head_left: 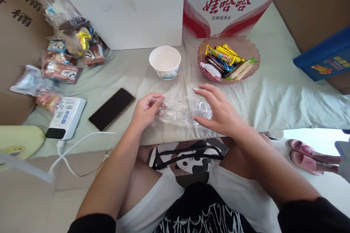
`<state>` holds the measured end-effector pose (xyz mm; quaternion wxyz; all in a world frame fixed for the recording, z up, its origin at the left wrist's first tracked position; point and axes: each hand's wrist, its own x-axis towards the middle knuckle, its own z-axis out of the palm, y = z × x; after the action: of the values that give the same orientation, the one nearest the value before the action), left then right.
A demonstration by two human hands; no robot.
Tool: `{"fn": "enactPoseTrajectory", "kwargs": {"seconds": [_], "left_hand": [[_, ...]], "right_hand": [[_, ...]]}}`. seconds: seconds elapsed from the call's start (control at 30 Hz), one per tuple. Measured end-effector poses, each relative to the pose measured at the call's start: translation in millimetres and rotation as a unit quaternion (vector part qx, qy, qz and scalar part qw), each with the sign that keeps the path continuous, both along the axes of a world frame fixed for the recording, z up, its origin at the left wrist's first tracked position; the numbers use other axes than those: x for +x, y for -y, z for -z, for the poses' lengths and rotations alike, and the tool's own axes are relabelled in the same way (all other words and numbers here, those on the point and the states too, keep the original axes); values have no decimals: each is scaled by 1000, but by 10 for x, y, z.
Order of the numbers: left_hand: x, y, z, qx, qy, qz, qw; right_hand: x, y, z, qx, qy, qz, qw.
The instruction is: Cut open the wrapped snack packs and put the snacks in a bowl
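A clear, crinkled plastic bag (176, 113) lies on the pale green cloth between my hands. My left hand (149, 109) pinches its left end between thumb and fingers. Over the bag's right end, my right hand (216, 109) is spread, thumb and fingers apart; whether it touches the plastic I cannot tell. Just beyond the bag stands a white paper bowl (165, 60) with a blue print near its base. To the right of it, a pink scalloped glass bowl (202, 52) holds yellow-wrapped sticks (222, 54), dark packets and a bundle of thin sticks with green ends (242, 69).
A black phone (111, 109) and a white power bank (67, 118) with a cable lie left. Snack packets (61, 69) are heaped at the far left. White boxes (229, 7) stand along the back, a blue package (325, 58) at right. Another person's pink slippers (304, 162) show below.
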<state>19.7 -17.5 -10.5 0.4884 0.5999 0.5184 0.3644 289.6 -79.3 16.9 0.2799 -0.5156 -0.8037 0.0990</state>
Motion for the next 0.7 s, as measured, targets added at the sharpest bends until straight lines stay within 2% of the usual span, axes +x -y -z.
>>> {"fn": "enactPoseTrajectory", "kwargs": {"seconds": [0.07,0.17,0.23,0.37,0.43,0.53,0.6,0.63,0.7], "left_hand": [[41,-21,-8,-44,28,64,997],[48,-76,-28,-92,48,129,986],[39,-112,-55,-117,71,145,980],[86,-144,-131,-161,125,185,961],[129,-150,-167,-182,142,216,949],[138,-195,-193,-194,154,239,939],[104,-257,-182,-180,174,209,945],[87,-290,-168,-165,198,167,952],[79,-335,-124,-132,268,30,954]], "right_hand": [[-98,-156,-59,-127,19,-54,990],[-176,-254,-52,-315,16,-81,946],[-197,-204,-7,-335,-21,-77,939],[-233,-53,109,-266,-111,-69,955],[-242,-40,149,-301,-157,-66,938],[-224,-88,184,-380,-211,-65,898],[-202,-131,209,-411,-254,-53,874],[-195,-150,224,-415,-282,-34,864],[-197,-182,257,-400,-352,31,846]]}}
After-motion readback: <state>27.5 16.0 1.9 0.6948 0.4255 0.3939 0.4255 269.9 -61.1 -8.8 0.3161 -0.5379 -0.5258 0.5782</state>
